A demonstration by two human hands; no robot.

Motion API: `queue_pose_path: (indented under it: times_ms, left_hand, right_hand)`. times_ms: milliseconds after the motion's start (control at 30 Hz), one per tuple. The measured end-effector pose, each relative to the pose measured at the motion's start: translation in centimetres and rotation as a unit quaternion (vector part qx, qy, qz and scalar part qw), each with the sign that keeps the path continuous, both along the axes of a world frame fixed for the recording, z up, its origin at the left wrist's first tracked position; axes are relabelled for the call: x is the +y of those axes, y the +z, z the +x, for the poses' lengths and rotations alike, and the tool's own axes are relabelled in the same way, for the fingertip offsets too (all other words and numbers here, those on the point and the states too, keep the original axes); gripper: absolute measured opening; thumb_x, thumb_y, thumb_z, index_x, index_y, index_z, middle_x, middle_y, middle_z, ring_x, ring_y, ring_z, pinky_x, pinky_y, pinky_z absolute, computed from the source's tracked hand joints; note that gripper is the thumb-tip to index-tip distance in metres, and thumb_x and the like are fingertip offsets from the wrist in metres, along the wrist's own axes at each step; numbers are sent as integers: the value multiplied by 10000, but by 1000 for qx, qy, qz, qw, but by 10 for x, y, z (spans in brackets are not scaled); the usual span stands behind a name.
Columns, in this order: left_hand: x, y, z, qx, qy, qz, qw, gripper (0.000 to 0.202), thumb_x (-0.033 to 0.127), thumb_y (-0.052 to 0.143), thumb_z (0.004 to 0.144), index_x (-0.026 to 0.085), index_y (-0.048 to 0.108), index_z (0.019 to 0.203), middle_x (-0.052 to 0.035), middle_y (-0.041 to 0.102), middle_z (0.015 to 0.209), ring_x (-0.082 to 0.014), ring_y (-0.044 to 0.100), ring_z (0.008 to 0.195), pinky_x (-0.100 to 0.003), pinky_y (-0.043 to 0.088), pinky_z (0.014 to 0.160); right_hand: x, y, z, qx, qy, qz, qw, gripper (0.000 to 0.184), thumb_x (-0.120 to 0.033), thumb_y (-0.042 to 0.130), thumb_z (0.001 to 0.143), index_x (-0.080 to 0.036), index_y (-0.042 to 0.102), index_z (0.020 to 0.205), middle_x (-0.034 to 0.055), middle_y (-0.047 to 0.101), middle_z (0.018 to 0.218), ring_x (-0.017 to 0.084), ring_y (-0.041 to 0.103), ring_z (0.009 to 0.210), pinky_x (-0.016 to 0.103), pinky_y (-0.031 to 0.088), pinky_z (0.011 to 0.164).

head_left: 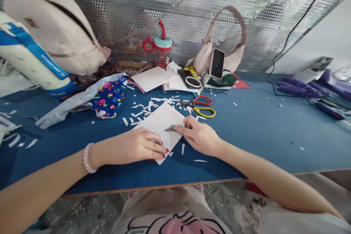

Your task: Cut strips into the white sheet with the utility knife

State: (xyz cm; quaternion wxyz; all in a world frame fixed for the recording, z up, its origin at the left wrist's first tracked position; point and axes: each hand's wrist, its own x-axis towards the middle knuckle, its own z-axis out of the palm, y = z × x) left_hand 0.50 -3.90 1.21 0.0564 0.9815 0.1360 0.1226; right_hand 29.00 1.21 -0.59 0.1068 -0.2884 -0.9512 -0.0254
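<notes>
A folded white paper sheet (161, 120) lies on the blue table (260, 131) in front of me. My left hand (137, 148) rests flat on the paper's near corner, fingers stretched out together and pressing it down. My right hand (196, 135) lies on the paper's right edge with the index finger extended along a fold and the other fingers curled. Neither hand lifts the sheet.
Scissors with red and yellow handles (201, 106) lie just beyond the paper among several paper scraps (142, 109). Further back stand a stack of white sheets (153, 78), a tape roll (192, 81), a phone (217, 63) leaning on a pink handbag (227, 49), a drink bottle (162, 47) and patterned cloth (109, 97).
</notes>
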Motion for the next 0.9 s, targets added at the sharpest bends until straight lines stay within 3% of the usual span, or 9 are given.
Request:
queue_pose_path:
  times_ms: [900]
  left_hand:
    - [0, 2, 0, -10, 5, -16, 1000, 220, 174, 531, 1043, 217, 718, 1151, -16, 721, 1271, -210, 616, 1201, -320, 463, 1002]
  right_hand:
    - [0, 3, 1, -5, 3, 2, 1000, 440, -183, 405, 964, -269, 658, 1314, 68, 500, 1019, 88, 438, 619, 231, 342, 545]
